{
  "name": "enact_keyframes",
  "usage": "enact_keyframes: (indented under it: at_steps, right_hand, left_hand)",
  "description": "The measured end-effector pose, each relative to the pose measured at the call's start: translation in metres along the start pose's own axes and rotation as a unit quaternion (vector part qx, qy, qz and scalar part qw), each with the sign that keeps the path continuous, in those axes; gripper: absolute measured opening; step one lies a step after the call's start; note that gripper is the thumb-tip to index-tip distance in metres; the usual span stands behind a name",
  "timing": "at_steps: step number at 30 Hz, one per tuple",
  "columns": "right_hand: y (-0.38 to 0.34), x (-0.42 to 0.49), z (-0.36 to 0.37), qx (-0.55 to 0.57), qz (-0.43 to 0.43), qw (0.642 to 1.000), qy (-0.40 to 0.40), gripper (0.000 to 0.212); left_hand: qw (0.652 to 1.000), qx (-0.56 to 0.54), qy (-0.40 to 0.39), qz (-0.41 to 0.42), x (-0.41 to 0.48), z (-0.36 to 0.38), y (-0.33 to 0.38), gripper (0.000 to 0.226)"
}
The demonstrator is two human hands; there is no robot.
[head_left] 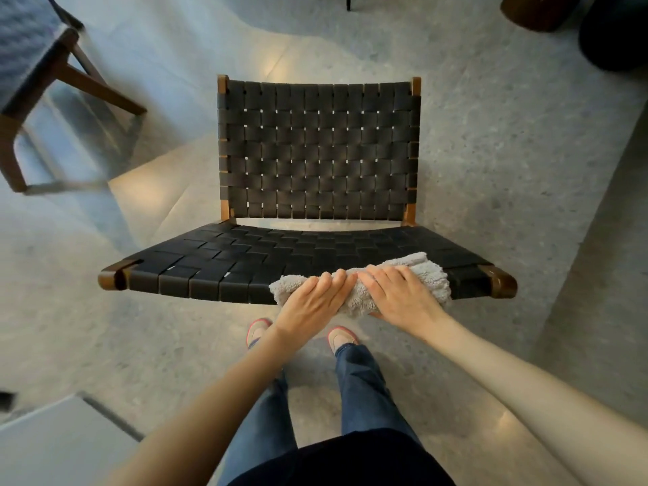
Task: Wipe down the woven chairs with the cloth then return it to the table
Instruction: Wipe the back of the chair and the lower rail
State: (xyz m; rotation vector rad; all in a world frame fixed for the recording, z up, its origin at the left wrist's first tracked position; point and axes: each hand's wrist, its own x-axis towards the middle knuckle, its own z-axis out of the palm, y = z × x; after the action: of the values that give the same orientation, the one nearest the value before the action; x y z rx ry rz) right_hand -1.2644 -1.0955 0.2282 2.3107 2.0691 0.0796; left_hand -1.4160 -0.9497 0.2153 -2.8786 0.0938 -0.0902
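A low chair (315,152) with black woven straps and a brown wooden frame faces me. A fluffy grey cloth (433,277) lies bunched on the front edge of its seat, right of centre. My left hand (312,298) presses on the cloth's left part with its fingers laid over it. My right hand (396,292) rests on the cloth's right part, with the thumb tucked under the cloth at the seat's edge. The two hands touch at the fingertips.
A second woven chair (38,82) stands at the far left, blurred. A pale table corner (63,447) shows at the lower left. Dark round objects (596,26) sit at the top right. Grey speckled floor (508,152) surrounds the chair; my feet stand just before the seat.
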Motion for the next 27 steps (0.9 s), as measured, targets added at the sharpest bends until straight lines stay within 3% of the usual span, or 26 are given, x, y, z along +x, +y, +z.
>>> enact_keyframes:
  at_steps: [2,6,11,16,18,22,25,27]
  right_hand:
    - [-0.024,0.02,0.002,0.002,0.004,1.0,0.017,0.041]
    - [-0.082,0.069,0.002,0.008,0.014,1.0,0.019,0.058]
    - [-0.159,0.145,-0.006,0.003,0.02,0.999,0.035,0.036]
    - [-0.209,0.198,-0.022,0.009,0.034,0.999,0.001,0.038]
    - [-0.214,0.205,-0.029,0.04,0.038,0.999,0.002,0.051]
    - [-0.231,0.219,-0.049,0.115,0.037,0.992,0.028,0.068]
    - [-0.245,0.236,-0.054,0.144,0.071,0.986,-0.051,0.082]
    - [-0.246,0.242,-0.046,0.155,0.106,0.975,-0.123,0.086]
  left_hand:
    - [1.0,0.002,0.008,-0.006,-0.02,0.007,-0.021,0.054]
    - [1.0,0.008,0.008,-0.001,-0.073,0.019,-0.075,0.058]
    - [1.0,-0.004,-0.023,0.004,-0.142,0.03,-0.157,0.08]
    - [0.999,0.008,-0.036,0.026,-0.181,0.026,-0.212,0.084]
    - [0.999,0.006,-0.038,0.018,-0.191,0.021,-0.217,0.089]
    - [0.992,-0.079,-0.022,-0.093,-0.22,0.01,-0.237,0.092]
    - [0.972,-0.127,-0.033,-0.195,-0.236,0.01,-0.245,0.086]
    - [0.938,-0.229,-0.065,-0.251,-0.233,0.012,-0.238,0.07]
